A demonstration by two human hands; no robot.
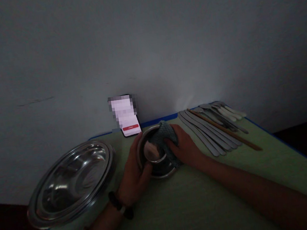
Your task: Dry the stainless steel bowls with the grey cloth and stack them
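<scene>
A small round metal bowl point(163, 171) is held up over the front middle of the table. My left hand point(134, 176) grips its left rim, with the thumb on the near side. On the right, my right hand point(187, 146) is closed on a grey-blue cloth point(168, 137) and presses it against the bowl. The cloth covers the bowl's upper right part. A shiny smaller circle shows within the bowl; in the dim light I cannot tell whether it is the base or a reflection.
Large oval metal trays point(83, 211), seemingly stacked, lie left. A lit phone point(131, 128) leans on the wall point(144, 48). Several table knives point(201, 135), a wooden stick point(226, 130), and spoons and forks point(227, 114) lie right. The green table point(211, 209) has blue edges.
</scene>
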